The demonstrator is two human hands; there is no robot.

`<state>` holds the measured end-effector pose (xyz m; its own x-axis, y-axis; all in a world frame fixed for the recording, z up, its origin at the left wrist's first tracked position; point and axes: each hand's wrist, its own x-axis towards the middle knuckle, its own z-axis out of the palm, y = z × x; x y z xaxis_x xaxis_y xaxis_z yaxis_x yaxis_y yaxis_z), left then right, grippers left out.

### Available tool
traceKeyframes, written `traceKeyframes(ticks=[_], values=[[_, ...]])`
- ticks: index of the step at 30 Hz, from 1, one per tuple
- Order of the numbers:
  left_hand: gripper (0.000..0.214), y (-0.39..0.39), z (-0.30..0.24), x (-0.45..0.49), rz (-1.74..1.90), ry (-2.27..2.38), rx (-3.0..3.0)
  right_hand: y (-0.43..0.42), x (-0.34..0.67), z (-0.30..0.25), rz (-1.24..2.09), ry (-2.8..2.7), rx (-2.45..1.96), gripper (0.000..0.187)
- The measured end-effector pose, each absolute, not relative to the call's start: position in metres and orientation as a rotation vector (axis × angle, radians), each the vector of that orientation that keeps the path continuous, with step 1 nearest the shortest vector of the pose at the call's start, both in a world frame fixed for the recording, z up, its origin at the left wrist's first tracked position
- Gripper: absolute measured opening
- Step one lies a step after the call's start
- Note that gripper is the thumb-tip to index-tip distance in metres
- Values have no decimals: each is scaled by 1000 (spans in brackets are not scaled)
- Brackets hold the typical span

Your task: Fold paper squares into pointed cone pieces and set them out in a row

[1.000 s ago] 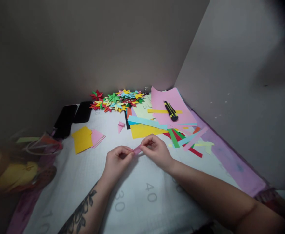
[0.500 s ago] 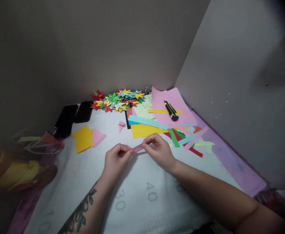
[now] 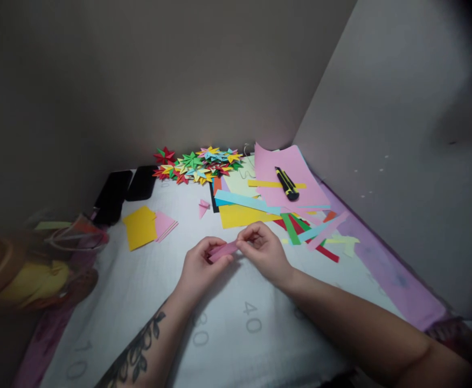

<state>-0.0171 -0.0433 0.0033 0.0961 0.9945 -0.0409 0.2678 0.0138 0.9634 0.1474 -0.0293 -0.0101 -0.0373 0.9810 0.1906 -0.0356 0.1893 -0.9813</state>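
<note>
Right hand (image 3: 265, 256), in front of the yellow sheet (image 3: 240, 217), pinches the right end of a folded pink paper (image 3: 224, 250) between thumb and bent forefinger. Left hand (image 3: 199, 267), in front of the yellow sheet and toward its left, has its fingers curled behind the paper's other end and its thumb along the near side, so the piece is gripped from both ends. That pink paper is therefore just nearer the person than the yellow sheet, held slantwise; its exact folds are too small to make out.

Just left of the yellow sheet lies a small pink folded piece (image 3: 202, 209). Farther left of it are yellow squares (image 3: 141, 229) beside a fanned set of pink pieces (image 3: 164, 223), and beyond these, left and back of it, black flat devices (image 3: 142, 183). Behind the yellow sheet, toward the left, folded stars (image 3: 191, 160) in red, green, yellow, blue and pink are heaped together. A light blue strip (image 3: 247, 201) crosses its back part. Behind it to the right, a black and yellow cutter (image 3: 287, 184) rests on a large pink sheet (image 3: 266, 167). Coloured strips (image 3: 309, 234) overlap one another to its right. Beneath it spreads a white mat (image 3: 223, 302) printed with numbers.
</note>
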Motion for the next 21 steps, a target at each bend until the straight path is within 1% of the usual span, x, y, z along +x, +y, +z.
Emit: traceKeyframes(ticks=[9,21], values=[[13,-44,5,-17,976,1447,1434,-30,148,-9,1105,-1277,-1003,16],[14,-43,-2,-18,939,1445,1409,-29,147,-9,1063,-1190,-1003,20]])
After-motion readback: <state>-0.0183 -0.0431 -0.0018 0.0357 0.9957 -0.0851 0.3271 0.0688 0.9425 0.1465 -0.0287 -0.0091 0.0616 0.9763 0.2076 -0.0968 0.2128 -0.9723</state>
